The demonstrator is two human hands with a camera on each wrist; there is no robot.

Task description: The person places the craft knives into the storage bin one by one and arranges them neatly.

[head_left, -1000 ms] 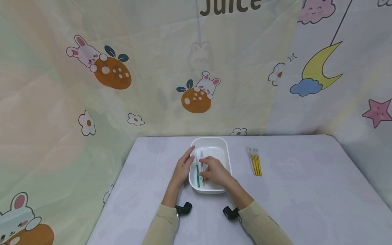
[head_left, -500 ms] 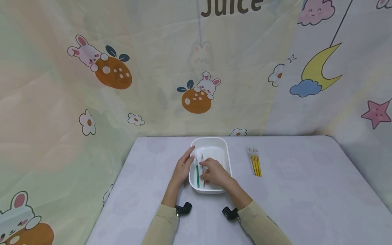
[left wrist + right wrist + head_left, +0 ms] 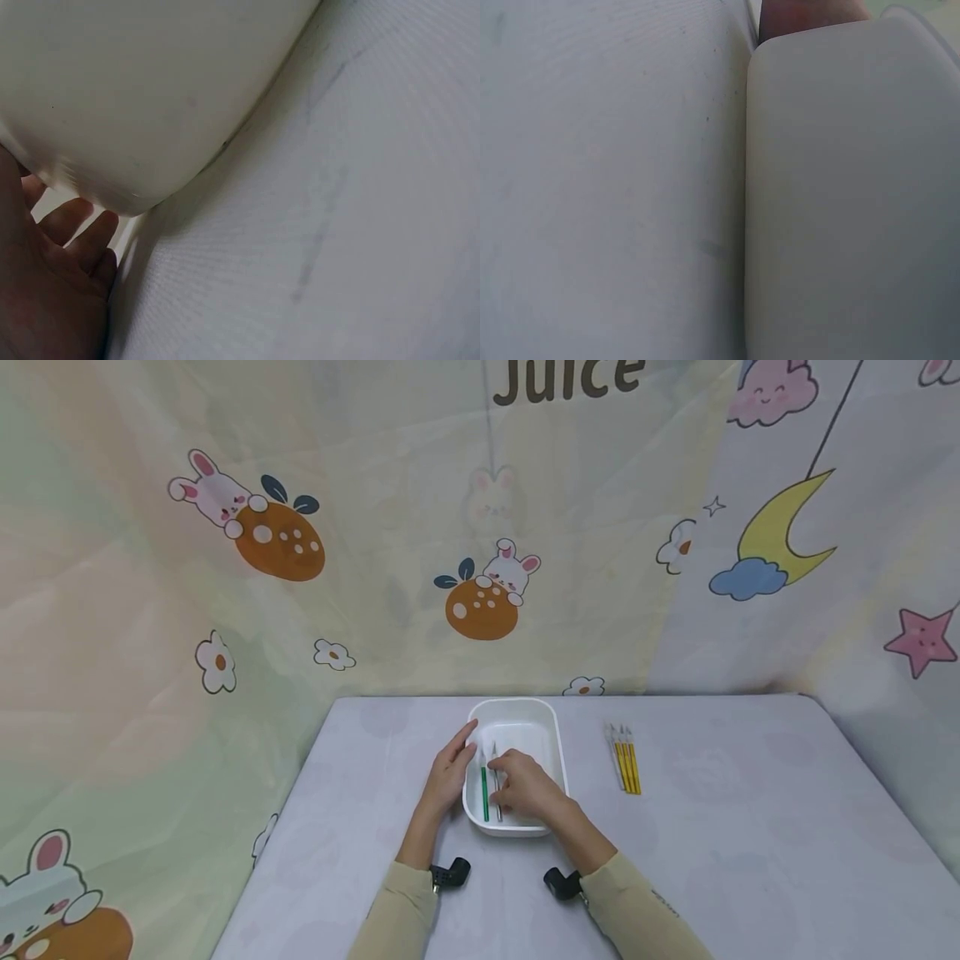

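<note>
A white tray (image 3: 555, 760) stands on the table, its long side running away from me. My left hand (image 3: 444, 779) rests against its left side, fingertips touching the outer wall in the left wrist view. My right hand (image 3: 525, 785) reaches inside, thumb and index finger on a slim silver pen-like tool (image 3: 496, 779) with a pointed far end. Parallel to it on the left lies a green pen-like stick (image 3: 484, 793) with a pale upper part. The right wrist view shows mostly the tray's outer wall (image 3: 847, 187); the right fingers are hidden there.
To the right of the tray, several yellow pen-like sticks (image 3: 628, 764) with pale tips lie side by side, a whitish one at their left. A light cloth covers the table (image 3: 750, 827). A printed curtain (image 3: 390, 527) hangs behind it.
The silver tool has slid slightly toward me in the tray, with my right hand shifting a little the same way. My left hand and the yellow sticks keep their places.
</note>
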